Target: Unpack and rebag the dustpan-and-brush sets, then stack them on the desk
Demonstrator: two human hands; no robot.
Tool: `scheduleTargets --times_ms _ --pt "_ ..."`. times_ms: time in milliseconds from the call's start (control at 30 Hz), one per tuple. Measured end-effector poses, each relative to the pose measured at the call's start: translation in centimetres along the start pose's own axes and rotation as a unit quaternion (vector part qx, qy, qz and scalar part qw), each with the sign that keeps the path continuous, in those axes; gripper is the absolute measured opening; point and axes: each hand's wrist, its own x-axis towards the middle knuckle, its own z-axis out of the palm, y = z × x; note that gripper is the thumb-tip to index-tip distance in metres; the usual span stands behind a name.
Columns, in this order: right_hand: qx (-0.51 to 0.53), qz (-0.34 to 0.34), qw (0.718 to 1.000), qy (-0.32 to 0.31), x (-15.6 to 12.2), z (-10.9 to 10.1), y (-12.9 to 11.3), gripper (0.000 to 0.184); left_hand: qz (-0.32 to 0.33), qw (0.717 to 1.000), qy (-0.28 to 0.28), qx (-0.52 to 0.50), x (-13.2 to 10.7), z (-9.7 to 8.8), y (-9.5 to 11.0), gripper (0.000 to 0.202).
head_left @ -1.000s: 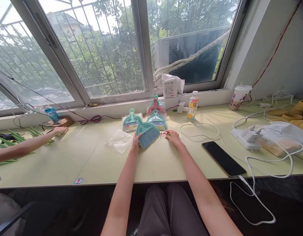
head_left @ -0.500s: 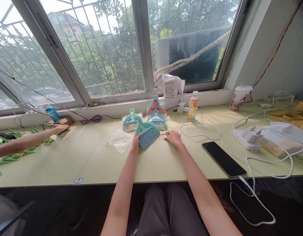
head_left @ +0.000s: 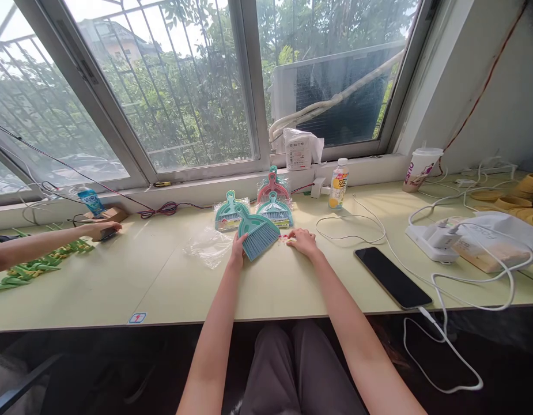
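Teal hand brush (head_left: 258, 237) lies on pale-green tabletop (head_left: 171, 288) right against L hand (head_left: 237, 252), which pinches its bristle corner; long axis runs from fanned bristles at the grip up-left to the handle, away from body. R hand (head_left: 302, 242) sits just past the brush's other side, fingers flat & loose on small printed card (head_left: 284, 237), gripping nothing, so L is nearer. Beyond grip: bagged brush sets (head_left: 275, 212) under window (head_left: 162, 86); clear bag (head_left: 208, 246) just left, phone (head_left: 393, 278) well right, co-worker's hand (head_left: 99, 230) far left.

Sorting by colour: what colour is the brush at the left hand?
The brush is teal; head view.
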Motion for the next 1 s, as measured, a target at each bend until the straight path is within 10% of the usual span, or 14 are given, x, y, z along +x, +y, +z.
scheduleTargets --times_ms 367,1000 --pt "0.026 0.000 0.999 -0.022 0.6 0.6 0.6 0.040 -0.013 1.000 -0.004 -0.009 -0.2 0.0 0.1 0.046" --pt "0.187 -0.059 0.980 0.042 0.3 -0.3 -0.5 0.013 -0.012 1.000 -0.009 0.001 0.0 -0.1 0.0 0.047"
